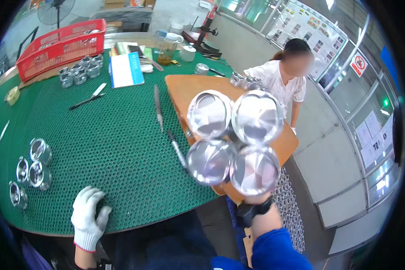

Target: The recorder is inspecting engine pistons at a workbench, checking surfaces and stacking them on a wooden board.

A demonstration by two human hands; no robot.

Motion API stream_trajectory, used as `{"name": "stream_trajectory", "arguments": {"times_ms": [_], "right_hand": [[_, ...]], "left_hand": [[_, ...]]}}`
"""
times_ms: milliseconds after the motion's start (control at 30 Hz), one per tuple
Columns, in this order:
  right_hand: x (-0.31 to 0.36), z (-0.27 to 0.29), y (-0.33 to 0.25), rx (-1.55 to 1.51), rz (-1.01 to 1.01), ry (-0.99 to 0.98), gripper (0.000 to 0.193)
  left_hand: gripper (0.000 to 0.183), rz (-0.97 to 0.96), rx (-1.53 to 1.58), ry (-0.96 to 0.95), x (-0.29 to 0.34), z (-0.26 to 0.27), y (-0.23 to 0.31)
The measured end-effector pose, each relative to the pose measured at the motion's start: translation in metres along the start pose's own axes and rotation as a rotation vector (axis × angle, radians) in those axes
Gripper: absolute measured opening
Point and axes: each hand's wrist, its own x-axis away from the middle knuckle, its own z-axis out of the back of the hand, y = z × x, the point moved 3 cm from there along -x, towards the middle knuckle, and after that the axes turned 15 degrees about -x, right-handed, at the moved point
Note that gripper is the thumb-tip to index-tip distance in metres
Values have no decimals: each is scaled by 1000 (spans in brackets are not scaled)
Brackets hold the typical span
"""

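My right hand (261,197) holds up a cluster of several round, shiny metal parts (256,170), their flat round faces turned toward me. They hide most of the hand, and its fingers cannot be seen. A black band circles that wrist, below a blue sleeve. My left hand (87,213), in a white knitted glove with a red-edged cuff, rests at the near edge of the green table mat (117,153). Its fingers are loosely apart and it holds nothing. To its left stand several hollow, cup-like metal parts (39,174).
Beneath the raised parts lies a brown wooden board (180,87). A flat file (158,108) and a marker-like tool (176,148) lie beside it. Farther back are a red crate (63,49), more metal parts (80,74), a notebook (127,70) and a jug (167,48). A person (283,83) stands beyond the board.
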Motion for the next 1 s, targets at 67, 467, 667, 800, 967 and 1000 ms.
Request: {"name": "stream_trajectory", "arguments": {"times_ms": [67,467,667,800,967,1000], "right_hand": [[6,-15,27,-1109,265,-156,59],[16,-134,105,-1082,-188,-57,57],[11,-141,115,-968,-345,-31,56],[12,-125,115,-1017,-258,16,56],[17,-107,108,-1075,-144,60,55],[18,-105,108,-1080,-134,67,55]], "left_hand": [[34,21,53,108,-15,-7,13],[28,122,309,158,19,15,-25],[26,173,346,92,20,11,-27],[25,191,366,85,20,8,-25],[27,174,280,44,16,10,-20],[28,160,226,22,15,10,-19]]}}
